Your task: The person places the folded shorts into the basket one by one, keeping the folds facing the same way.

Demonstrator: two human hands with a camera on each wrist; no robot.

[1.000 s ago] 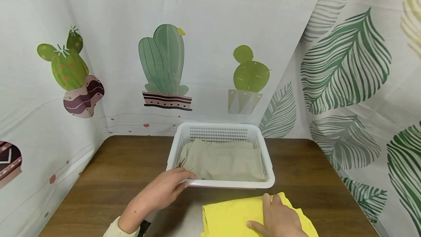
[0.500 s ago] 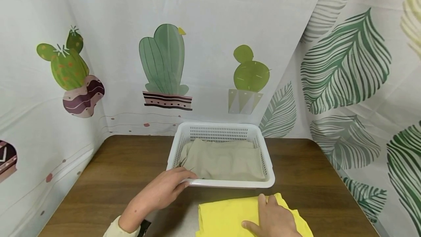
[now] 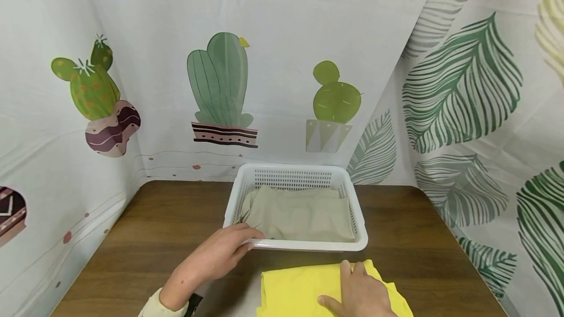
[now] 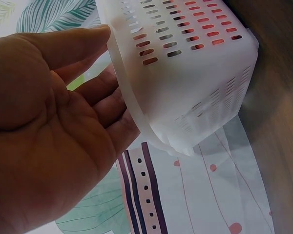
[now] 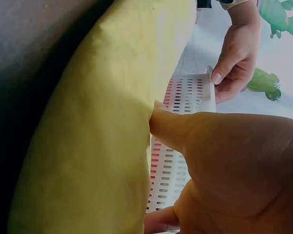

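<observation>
A white plastic basket [image 3: 304, 245] stands toward the back of the table, with a folded beige cloth [image 3: 299, 214] lying inside. My left hand [image 3: 224, 253] grips its front left rim. In the left wrist view the thumb lies at the outer side of the basket rim [image 4: 129, 92], and the other fingers pass behind it. In front of the basket is a folded yellow cloth [image 3: 299, 285]. My right hand [image 3: 363, 290] rests on top of it, thumb spread away from the fingers. The right wrist view shows that thumb touching the yellow cloth [image 5: 102, 126].
The wooden table [image 3: 176, 209] spreads to both sides of the basket. Under the yellow cloth a grey surface [image 3: 233, 292] shows at the front. Behind stands a white curtain [image 3: 282, 23] printed with cacti and leaves. Something red shows through the basket slots [image 4: 195, 36].
The yellow cloth and my right hand on it have slid a little to the left. My left hand and the basket have stayed in place.
</observation>
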